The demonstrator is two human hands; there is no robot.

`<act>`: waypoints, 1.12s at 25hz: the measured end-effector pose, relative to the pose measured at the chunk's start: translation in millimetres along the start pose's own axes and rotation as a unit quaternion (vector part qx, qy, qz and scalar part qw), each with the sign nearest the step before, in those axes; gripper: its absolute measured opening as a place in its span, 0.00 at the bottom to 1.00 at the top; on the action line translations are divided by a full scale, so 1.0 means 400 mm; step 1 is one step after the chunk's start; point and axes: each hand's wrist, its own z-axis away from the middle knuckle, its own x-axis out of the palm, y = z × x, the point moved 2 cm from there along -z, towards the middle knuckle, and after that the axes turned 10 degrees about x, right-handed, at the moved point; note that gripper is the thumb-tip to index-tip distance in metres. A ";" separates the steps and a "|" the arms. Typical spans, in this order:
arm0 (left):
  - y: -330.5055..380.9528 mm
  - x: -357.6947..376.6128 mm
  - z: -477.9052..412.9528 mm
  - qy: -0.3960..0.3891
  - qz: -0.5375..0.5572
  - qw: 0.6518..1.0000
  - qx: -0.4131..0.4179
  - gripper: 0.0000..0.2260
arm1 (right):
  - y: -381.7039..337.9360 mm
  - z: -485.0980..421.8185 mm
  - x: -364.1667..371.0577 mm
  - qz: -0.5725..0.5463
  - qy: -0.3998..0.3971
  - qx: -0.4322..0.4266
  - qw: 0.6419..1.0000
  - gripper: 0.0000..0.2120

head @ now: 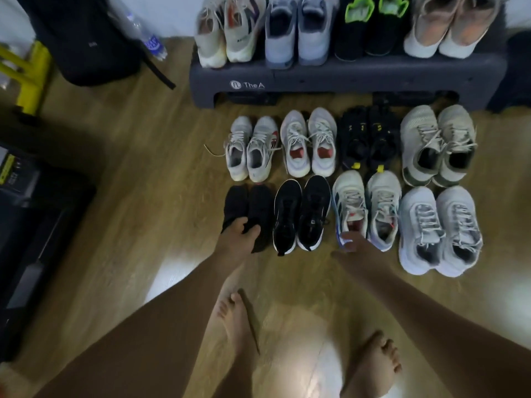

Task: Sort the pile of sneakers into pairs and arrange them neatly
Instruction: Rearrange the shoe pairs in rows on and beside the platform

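wood floor [138,202] | eight sneaker pairs [323,139], two rows | step platform [359,77] on floor | four top pairs [313,35] on it

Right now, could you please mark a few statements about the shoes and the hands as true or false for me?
1. Four pairs stand on the dark step platform. True.
2. The left hand grips a white pair. False: it grips the black pair at the front row's left end.
3. Eight pairs stand on the floor in two rows. True.
4. The right hand holds the water bottle. False: it is at the heel of the white-and-blue pair; the bottle sits by the black bag.
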 end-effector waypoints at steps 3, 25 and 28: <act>-0.036 -0.071 -0.062 -0.021 0.001 1.000 0.008 0.27 | -0.094 -0.014 0.103 0.004 0.004 0.002 1.000 0.12; -0.071 -0.219 -0.674 -0.061 0.180 0.949 -0.250 0.12 | -0.627 -0.533 0.357 0.071 -0.026 0.052 0.996 0.12; -0.098 -0.202 -0.853 -0.033 0.158 0.967 -0.195 0.16 | -0.664 -0.682 0.393 0.057 0.033 0.083 0.994 0.31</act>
